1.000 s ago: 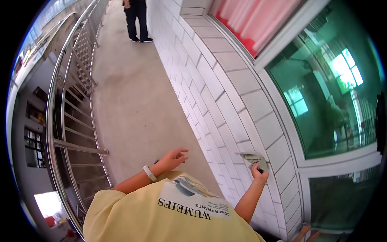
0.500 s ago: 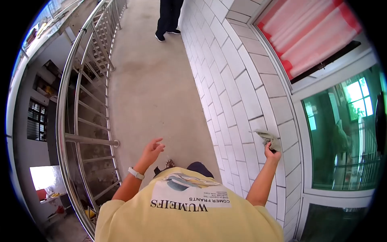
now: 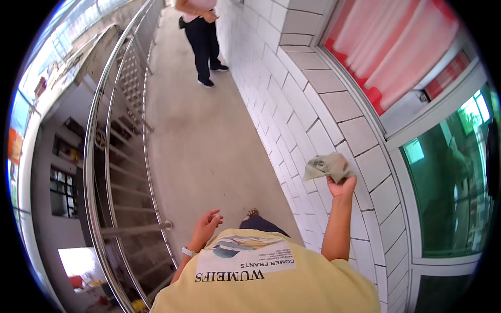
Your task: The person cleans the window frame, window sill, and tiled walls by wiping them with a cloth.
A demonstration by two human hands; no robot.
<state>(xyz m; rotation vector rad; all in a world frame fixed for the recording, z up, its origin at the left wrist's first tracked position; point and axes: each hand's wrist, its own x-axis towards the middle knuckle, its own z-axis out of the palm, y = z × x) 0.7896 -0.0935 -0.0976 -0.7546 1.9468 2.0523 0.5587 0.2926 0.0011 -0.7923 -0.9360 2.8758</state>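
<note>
Grey cloth in right hand

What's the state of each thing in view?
Cloth, crumpled, held
Right hand, closed on the cloth
Left hand, empty, loosely open
Wristband, worn
Curtain, hanging in folds
Other person, standing
Green-tinted window, open or shut unclear

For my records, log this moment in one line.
right hand: holds grey cloth, near tiled wall | left hand: empty, held out | person: standing ahead

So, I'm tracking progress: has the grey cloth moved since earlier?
Yes: against the window frame, the grey cloth has moved forward, toward the pink curtain.
</note>
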